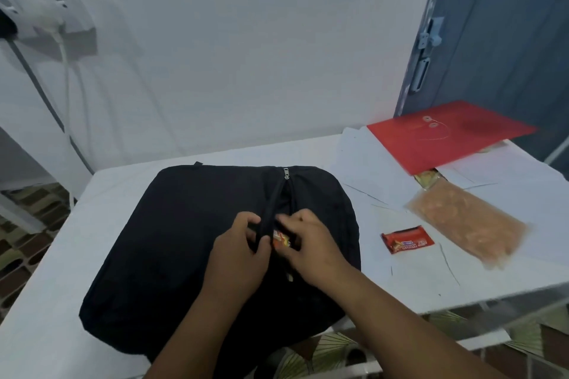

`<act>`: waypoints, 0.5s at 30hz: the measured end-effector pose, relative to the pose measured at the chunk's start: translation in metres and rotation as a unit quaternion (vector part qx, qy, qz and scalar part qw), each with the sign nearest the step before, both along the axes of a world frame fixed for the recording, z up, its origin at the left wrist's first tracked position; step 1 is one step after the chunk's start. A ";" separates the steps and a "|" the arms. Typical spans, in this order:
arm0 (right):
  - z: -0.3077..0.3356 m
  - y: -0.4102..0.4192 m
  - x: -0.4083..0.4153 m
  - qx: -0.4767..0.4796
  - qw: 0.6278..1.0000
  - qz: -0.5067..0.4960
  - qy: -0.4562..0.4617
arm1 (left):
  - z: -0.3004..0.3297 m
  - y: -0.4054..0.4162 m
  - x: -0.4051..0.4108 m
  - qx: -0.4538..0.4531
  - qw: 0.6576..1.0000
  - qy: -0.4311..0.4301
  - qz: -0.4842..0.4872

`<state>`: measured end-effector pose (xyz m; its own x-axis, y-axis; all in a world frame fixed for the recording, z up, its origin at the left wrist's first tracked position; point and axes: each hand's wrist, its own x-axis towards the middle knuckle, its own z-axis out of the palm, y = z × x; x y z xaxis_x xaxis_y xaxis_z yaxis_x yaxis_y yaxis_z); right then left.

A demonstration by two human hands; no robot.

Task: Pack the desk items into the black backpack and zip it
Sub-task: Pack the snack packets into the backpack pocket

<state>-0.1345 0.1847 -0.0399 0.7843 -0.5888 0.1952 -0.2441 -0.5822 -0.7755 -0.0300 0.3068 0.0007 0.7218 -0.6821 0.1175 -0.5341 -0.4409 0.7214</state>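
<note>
The black backpack lies flat on the white desk, its main zip open along the middle, with the zip slider at the far end. My left hand grips the left edge of the opening. My right hand holds a red snack wrapper in the gap, partly hidden by my fingers. A second red snack bar lies on the desk to the right. Beyond it lie a clear bag of orange-brown snacks and a red envelope folder.
White paper sheets cover the right part of the desk under the folder. A wall socket with a plug and cables is at the upper left. A blue door stands at the right. Patterned floor shows below the desk's front edge.
</note>
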 end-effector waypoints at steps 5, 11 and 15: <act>0.011 -0.017 -0.036 -0.073 0.987 -0.117 -0.085 | -0.008 0.001 -0.005 -0.028 0.999 -0.019 -0.018; -0.002 -0.065 -0.095 -0.086 0.946 -0.268 0.161 | -0.036 -0.012 -0.026 0.002 0.983 -0.181 -0.003; -0.021 -0.068 -0.122 -0.069 0.912 -0.257 0.312 | -0.061 -0.013 -0.030 0.009 0.970 -0.241 0.026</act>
